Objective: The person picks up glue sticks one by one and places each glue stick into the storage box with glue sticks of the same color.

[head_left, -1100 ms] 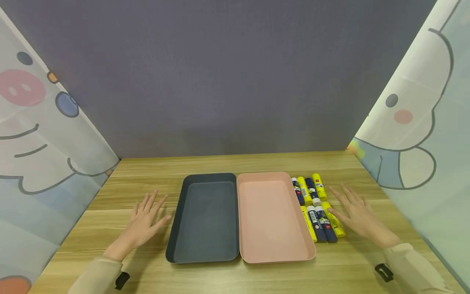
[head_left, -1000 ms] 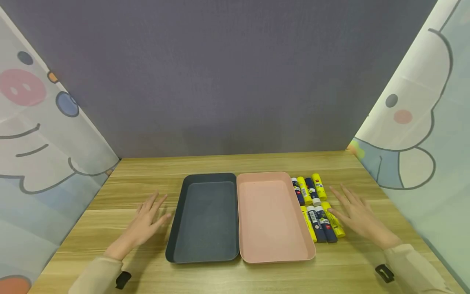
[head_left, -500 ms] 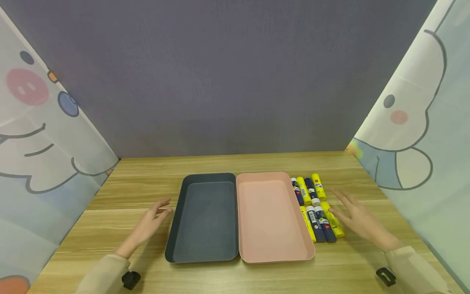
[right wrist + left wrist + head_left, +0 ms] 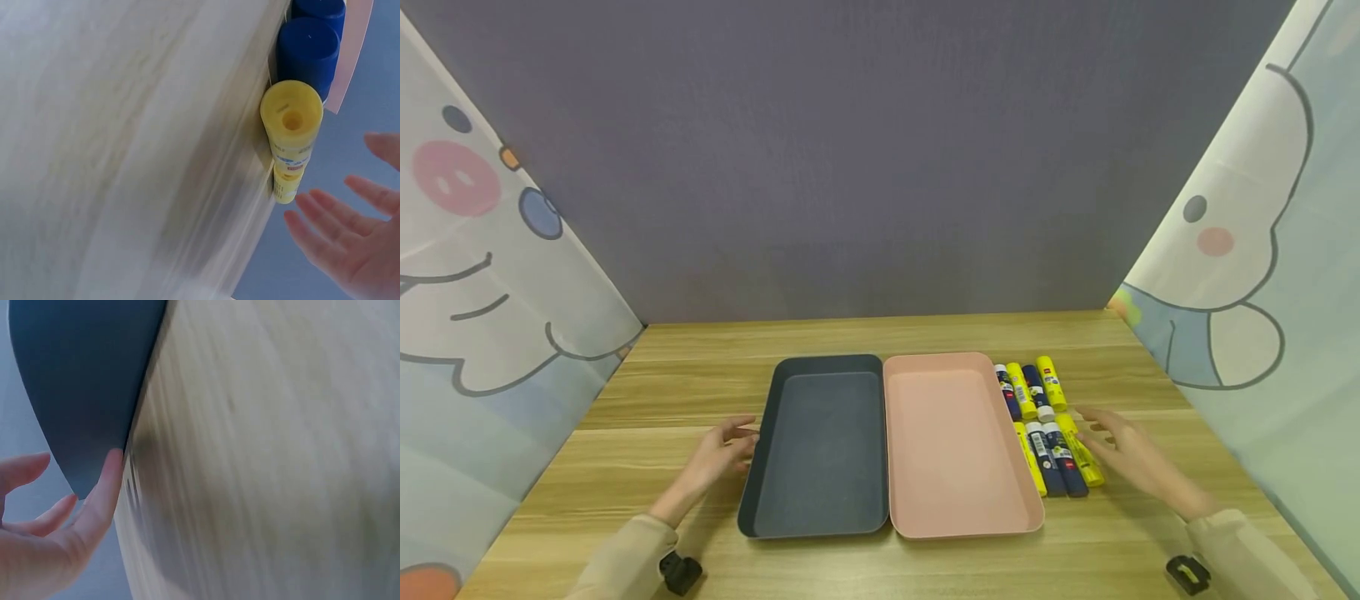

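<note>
My left hand (image 4: 720,456) is at the left side of the dark grey tray (image 4: 760,433), its fingers bent loosely. In the left wrist view, one fingertip (image 4: 112,459) lies against or very near the tray's outer wall; I cannot tell if it touches. Two rows of glue sticks, yellow and navy, lie right of the pink tray (image 4: 962,442). Above the right side of these rows hovers my right hand (image 4: 1131,454), fingers loosely bent and holding nothing. Its nearest item is a yellow glue stick (image 4: 1081,450), whose end (image 4: 292,115) faces the right wrist camera.
Both trays stand side by side on the wood-grain table (image 4: 850,329), the grey one left of the pink one. A dark grey panel (image 4: 880,167) rises behind the table. Cartoon-printed sheets (image 4: 1240,250) flank both sides.
My left hand has moved right, towards the grey tray, and its spread fingers have bent. The right hand's fingers have bent and lowered a little beside the glue sticks. The trays stay put.
</note>
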Demonstrator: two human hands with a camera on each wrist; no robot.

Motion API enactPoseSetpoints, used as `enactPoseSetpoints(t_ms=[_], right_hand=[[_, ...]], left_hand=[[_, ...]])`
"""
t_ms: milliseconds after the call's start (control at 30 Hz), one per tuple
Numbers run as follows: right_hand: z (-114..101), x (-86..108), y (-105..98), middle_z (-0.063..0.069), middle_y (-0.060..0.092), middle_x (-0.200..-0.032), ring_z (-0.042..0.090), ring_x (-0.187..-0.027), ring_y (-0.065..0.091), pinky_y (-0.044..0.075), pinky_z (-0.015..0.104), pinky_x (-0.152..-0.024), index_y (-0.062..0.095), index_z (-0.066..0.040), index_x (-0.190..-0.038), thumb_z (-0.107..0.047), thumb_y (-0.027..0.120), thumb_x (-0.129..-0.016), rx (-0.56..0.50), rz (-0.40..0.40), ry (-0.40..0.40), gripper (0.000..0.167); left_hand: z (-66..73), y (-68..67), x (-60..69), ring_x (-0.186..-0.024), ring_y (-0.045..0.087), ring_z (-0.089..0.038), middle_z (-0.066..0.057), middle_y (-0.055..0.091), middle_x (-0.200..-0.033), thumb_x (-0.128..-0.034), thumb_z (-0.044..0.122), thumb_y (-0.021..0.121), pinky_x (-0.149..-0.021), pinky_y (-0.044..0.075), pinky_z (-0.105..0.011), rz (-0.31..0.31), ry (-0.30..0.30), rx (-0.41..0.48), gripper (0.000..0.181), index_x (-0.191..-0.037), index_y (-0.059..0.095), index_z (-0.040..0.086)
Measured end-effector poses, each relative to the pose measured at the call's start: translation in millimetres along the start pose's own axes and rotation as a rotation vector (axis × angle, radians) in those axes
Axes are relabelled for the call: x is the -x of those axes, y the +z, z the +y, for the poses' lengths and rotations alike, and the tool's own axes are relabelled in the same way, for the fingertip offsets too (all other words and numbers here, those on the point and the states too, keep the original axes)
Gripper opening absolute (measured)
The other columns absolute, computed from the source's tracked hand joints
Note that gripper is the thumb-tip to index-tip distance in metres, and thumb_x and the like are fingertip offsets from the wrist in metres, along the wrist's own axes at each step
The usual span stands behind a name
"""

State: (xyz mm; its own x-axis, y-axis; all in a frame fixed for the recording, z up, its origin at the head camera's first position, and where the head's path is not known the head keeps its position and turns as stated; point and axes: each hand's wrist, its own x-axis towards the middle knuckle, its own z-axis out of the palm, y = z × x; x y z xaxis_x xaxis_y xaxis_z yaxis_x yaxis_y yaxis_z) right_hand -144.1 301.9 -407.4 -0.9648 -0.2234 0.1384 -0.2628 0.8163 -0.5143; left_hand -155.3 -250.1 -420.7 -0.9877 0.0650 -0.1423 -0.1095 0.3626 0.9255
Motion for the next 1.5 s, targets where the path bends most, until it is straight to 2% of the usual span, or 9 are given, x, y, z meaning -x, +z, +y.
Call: enactPoseSetpoints(t_ms=[167, 400, 567, 800, 967, 1200, 1500], right_hand=[[1.2, -0.1, 2.3, 0.035, 0.049, -0.109, 0.043, -0.088, 0.056, 0.048, 0.047, -0.068, 0.042, 0.01, -0.122, -0.015, 0.053, -0.089, -0.061, -0.009, 0.021, 0.043], [3.9, 1.2, 4.4, 0.034, 0.053, -0.101, 0.039, -0.082, 0.058, 0.048, 0.046, -0.066, 0.043, 0.012, -0.119, -0.013, 0.053, -0.088, -0.072, -0.031, 0.068, 0.042], [7.4, -0.8, 5.8, 0.03, 0.056, -0.092, 0.036, -0.076, 0.06, 0.05, 0.039, -0.061, 0.044, 0.016, -0.115, -0.013, 0.054, -0.087, -0.084, -0.055, 0.109, 0.042], [6.6, -2.1, 6.0, 0.021, 0.059, -0.085, 0.023, -0.071, 0.058, 0.046, 0.027, -0.053, 0.041, 0.018, -0.117, -0.015, 0.055, -0.085, -0.102, -0.112, 0.203, 0.048], [6.3, -2.6, 7.3, 0.022, 0.06, -0.086, 0.019, -0.069, 0.056, 0.044, 0.028, -0.055, 0.044, 0.018, -0.115, -0.021, 0.057, -0.085, -0.094, -0.126, 0.218, 0.051], [6.6, -3.8, 11.1, 0.007, 0.06, -0.074, 0.013, -0.048, 0.046, 0.038, 0.025, -0.043, 0.041, 0.019, -0.117, -0.02, 0.056, -0.085, -0.163, -0.188, 0.264, 0.053], [8.3, -7.6, 12.8, 0.01, 0.061, -0.076, 0.014, -0.05, 0.046, 0.039, 0.024, -0.045, 0.039, 0.023, -0.115, -0.022, 0.053, -0.086, -0.161, -0.241, 0.31, 0.056]], left_hand=[[0.0, 1.7, -1.6, -0.081, 0.059, -0.021, -0.034, 0.048, -0.112, -0.0877, 0.003, 0.049, -0.061, 0.051, -0.031, -0.018, -0.019, 0.005, 0.045, -0.126, 0.034, -0.014], [0.2, 4.0, -3.6, -0.079, 0.058, -0.019, -0.032, 0.049, -0.11, -0.0868, 0.001, 0.047, -0.06, 0.051, -0.03, -0.016, -0.03, 0.024, 0.043, -0.125, 0.036, -0.015], [-0.5, 5.0, -3.8, -0.081, 0.059, -0.02, -0.03, 0.049, -0.111, -0.0873, 0.001, 0.047, -0.061, 0.051, -0.031, -0.011, -0.041, 0.039, 0.042, -0.125, 0.037, -0.013], [-1.0, 3.9, -3.3, -0.082, 0.059, -0.019, -0.029, 0.049, -0.111, -0.0881, 0.003, 0.048, -0.062, 0.05, -0.031, -0.027, -0.041, 0.036, 0.043, -0.127, 0.036, -0.012], [-1.6, 3.7, -3.4, -0.081, 0.058, -0.019, -0.028, 0.05, -0.11, -0.0883, 0.003, 0.048, -0.062, 0.05, -0.031, -0.032, -0.046, 0.055, 0.043, -0.127, 0.036, -0.013], [-1.3, 4.1, -2.5, -0.082, 0.059, -0.02, -0.028, 0.05, -0.111, -0.0888, 0.004, 0.048, -0.063, 0.051, -0.032, -0.031, -0.051, 0.047, 0.043, -0.127, 0.036, -0.012], [0.1, 4.7, -0.7, -0.083, 0.058, -0.022, -0.03, 0.048, -0.112, -0.0895, 0.004, 0.047, -0.063, 0.05, -0.033, -0.039, -0.046, 0.05, 0.043, -0.128, 0.034, -0.012]])
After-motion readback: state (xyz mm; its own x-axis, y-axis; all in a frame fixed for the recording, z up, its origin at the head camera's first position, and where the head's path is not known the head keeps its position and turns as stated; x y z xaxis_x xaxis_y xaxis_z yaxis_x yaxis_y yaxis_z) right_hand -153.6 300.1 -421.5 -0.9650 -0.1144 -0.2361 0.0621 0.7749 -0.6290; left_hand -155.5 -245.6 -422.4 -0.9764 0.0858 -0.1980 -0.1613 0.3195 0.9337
